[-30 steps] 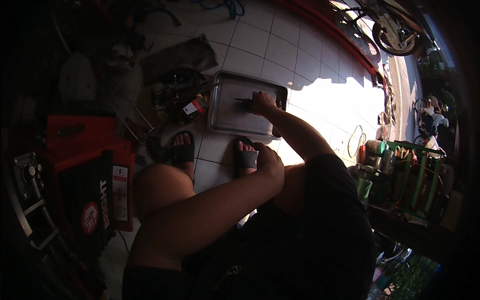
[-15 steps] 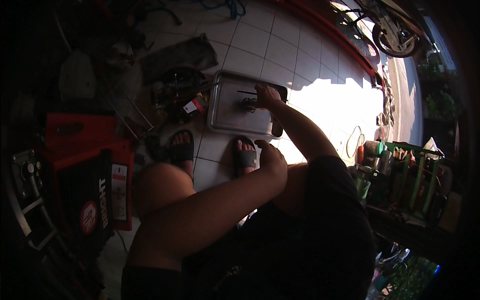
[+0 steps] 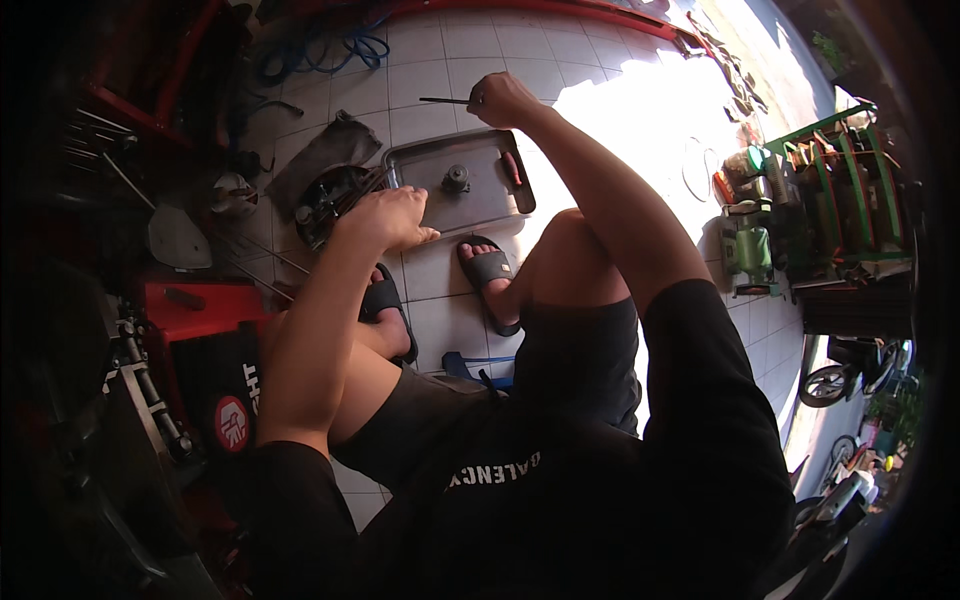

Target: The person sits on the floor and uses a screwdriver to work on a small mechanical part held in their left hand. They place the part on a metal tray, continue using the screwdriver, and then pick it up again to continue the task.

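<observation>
My right hand point(image 3: 500, 98) grips a thin dark rod-like tool point(image 3: 440, 100) above the floor beyond the metal tray point(image 3: 485, 211). In the tray are an upright cylindrical metal part point(image 3: 455, 178) and a red-handled tool point(image 3: 513, 169). My left hand point(image 3: 396, 215) hovers at the tray's near-left corner with fingers spread and apart; whether it touches the rim I cannot tell. A pile of dark tools point(image 3: 325, 200) lies just left of the tray, partly behind that hand.
A grey cloth point(image 3: 330, 150) and coiled blue hose point(image 3: 345, 50) lie on the tiles. A red-and-black case point(image 3: 200, 310) is at my left. At right stand green metal equipment point(image 3: 840, 190), a green canister point(image 3: 752, 245) and a motorcycle point(image 3: 845, 370). A red beam point(image 3: 640, 30) spans the back.
My right hand has risen from the metal part, carrying the thin tool away from me. My left hand has moved forward and left to the tray's corner. The camera's view has shifted.
</observation>
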The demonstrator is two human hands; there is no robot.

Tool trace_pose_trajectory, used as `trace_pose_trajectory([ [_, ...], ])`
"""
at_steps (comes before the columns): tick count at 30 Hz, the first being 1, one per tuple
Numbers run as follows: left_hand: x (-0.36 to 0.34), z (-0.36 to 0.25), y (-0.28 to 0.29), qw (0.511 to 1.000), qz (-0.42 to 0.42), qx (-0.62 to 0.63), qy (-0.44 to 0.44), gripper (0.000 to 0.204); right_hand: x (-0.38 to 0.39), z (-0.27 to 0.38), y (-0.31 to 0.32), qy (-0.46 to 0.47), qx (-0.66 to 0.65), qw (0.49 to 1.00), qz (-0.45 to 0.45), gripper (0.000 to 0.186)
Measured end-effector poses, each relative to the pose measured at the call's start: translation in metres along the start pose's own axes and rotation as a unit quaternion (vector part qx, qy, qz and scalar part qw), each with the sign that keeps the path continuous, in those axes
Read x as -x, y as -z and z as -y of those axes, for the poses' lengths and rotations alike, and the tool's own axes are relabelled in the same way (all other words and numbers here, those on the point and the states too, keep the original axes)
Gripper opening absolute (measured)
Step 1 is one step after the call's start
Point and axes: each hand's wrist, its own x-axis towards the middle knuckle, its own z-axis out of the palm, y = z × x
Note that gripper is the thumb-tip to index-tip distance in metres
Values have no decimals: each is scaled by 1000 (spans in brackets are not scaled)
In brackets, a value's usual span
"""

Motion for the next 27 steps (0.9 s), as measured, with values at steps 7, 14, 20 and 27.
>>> trace_pose_trajectory([
  [7, 12, 7, 8, 998, -41, 43, -22, 83, 64, 59, 60, -134, -219, 953, -163, 25],
  [14, 23, -12, 3, 997, -47, 52, -33, 82, 100, 46, 71, -152, -657, 736, -65, 52],
  [20, 22, -4, -6, 997, -60, 26, -42, 77, 99, 50, 84, -204, -647, 733, -34, 80],
  [27, 19, -4, -3, 997, -53, 36, -36, 78, 75, 37, 67, -188, -574, 773, -194, 62],
])
